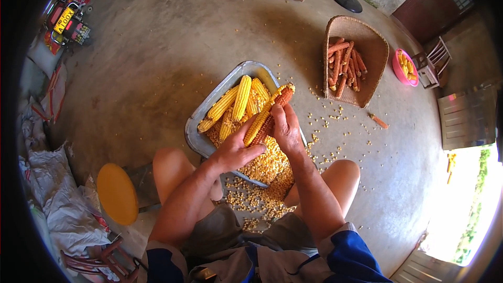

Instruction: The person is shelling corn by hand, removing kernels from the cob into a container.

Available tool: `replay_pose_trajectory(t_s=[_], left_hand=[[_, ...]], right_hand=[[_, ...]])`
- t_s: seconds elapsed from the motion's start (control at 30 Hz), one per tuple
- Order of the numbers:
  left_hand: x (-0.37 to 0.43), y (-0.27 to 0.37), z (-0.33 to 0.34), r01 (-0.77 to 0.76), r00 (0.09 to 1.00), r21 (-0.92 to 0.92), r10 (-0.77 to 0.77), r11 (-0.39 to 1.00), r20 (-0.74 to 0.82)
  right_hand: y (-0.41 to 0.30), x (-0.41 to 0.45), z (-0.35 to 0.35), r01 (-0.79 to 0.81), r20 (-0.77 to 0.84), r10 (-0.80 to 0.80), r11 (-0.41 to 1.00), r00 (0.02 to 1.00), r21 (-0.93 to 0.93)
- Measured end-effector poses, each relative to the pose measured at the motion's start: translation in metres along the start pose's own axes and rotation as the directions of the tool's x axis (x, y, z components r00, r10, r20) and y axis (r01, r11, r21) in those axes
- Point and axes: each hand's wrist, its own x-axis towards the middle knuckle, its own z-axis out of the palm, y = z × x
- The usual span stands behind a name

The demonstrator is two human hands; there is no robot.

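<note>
A corn ear (257,128) is held slantwise over a grey tub (193,127), yellow kernels along its left side and bare red cob along its right. Whether the red part is a second cob, I cannot tell. My left hand (232,152) grips the lower end, thumb across it. Higher up, my right hand (287,129) is closed on the red side, its fingertips pressed there. Several whole yellow ears (241,98) lie in the tub's far part. Loose kernels (265,163) fill the near part, and my forearms hide some of the tub's rim.
Bare red cobs (346,65) lie in a woven scoop basket (373,43) at the right. Beyond stand a pink basin (398,71) of corn and a chair (432,63). Kernels (334,116) litter the floor. A round yellow stool (118,193) and sacks (59,200) are at the left.
</note>
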Motion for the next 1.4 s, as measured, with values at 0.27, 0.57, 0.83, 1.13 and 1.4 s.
replay_pose_trajectory(t_s=[0.27, 0.57, 0.83, 1.13, 1.4], left_hand=[[0.003, -0.021, 0.002, -0.121, 0.991, 0.070, 0.124, 0.990, -0.048], [0.008, -0.021, 0.003, -0.125, 0.992, 0.011, 0.125, 0.992, -0.004], [0.007, -0.025, 0.001, -0.146, 0.989, -0.036, 0.145, 0.989, -0.020], [0.003, -0.005, 0.003, 0.052, 0.990, 0.442, 0.011, 0.895, -0.139], [0.006, -0.018, -0.005, -0.135, 0.983, 0.198, 0.156, 0.971, -0.094]], right_hand=[[-0.010, -0.007, 0.002, -0.047, 0.041, 0.043, 0.994, 0.998, 0.098], [-0.009, -0.005, 0.010, 0.046, 0.006, -0.046, 0.998, 0.999, -0.046], [0.000, -0.004, 0.002, -0.010, 0.033, 0.011, 1.000, 0.999, -0.008], [-0.013, -0.006, 0.000, -0.097, 0.012, 0.096, 0.994, 0.995, 0.058], [0.000, -0.007, 0.001, -0.126, 0.092, 0.108, 0.966, 0.990, 0.227]])
